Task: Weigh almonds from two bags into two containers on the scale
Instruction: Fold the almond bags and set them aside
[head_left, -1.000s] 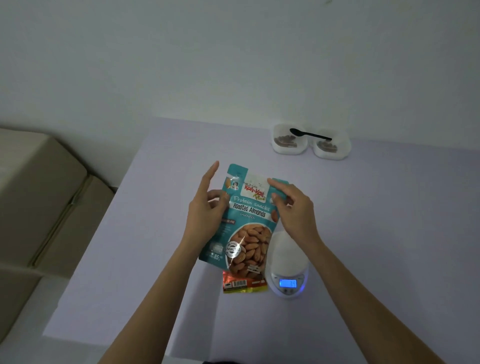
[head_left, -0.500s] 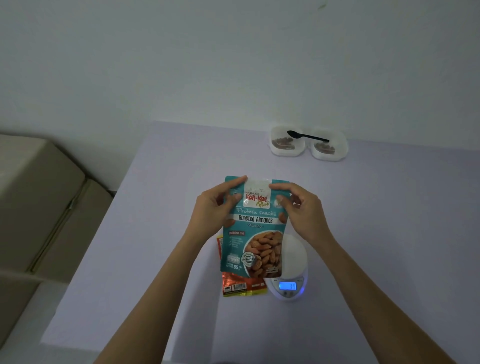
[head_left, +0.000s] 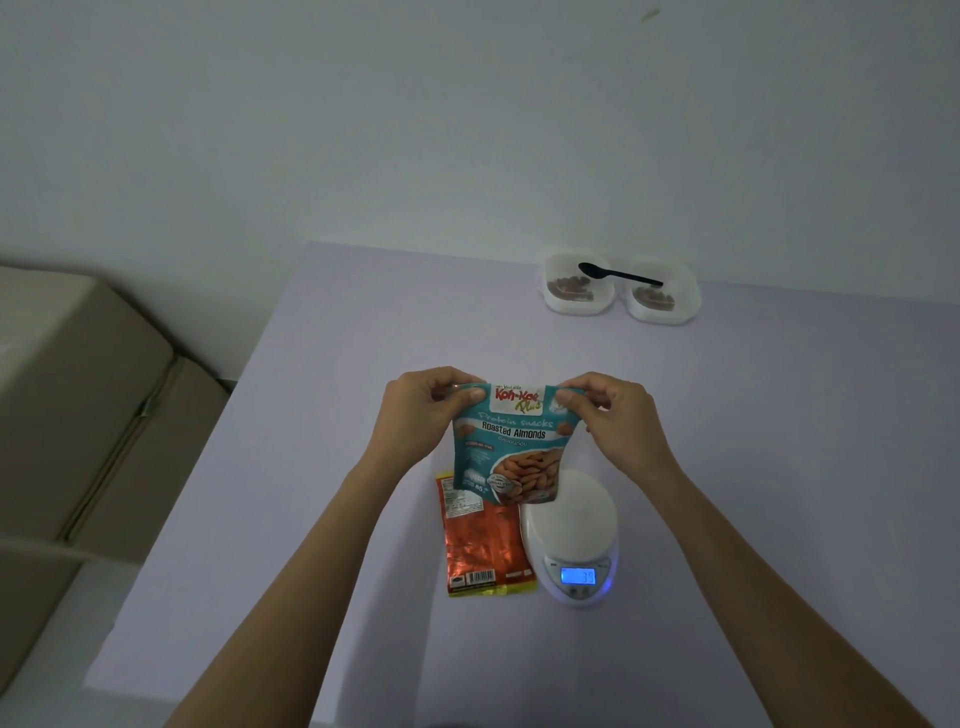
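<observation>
I hold a teal bag of roasted almonds (head_left: 511, 447) upright above the table. My left hand (head_left: 423, 410) pinches its top left corner and my right hand (head_left: 615, 415) pinches its top right corner. Under the bag lies an orange foil bag (head_left: 483, 545), flat on the table. A white scale (head_left: 571, 535) with a lit blue display stands just right of the orange bag, its pan bare. Two white containers, one at left (head_left: 576, 283) and one at right (head_left: 662, 296), sit at the far edge with some almonds inside. A black spoon (head_left: 618, 274) lies across them.
The pale purple table (head_left: 311, 467) meets a white wall at the back. Cardboard boxes (head_left: 78, 415) stand to the left of the table, below its level.
Both hands have slid up from the sides of the teal bag to its top corners. The bag has risen and shifted slightly right, uncovering more of the orange bag.
</observation>
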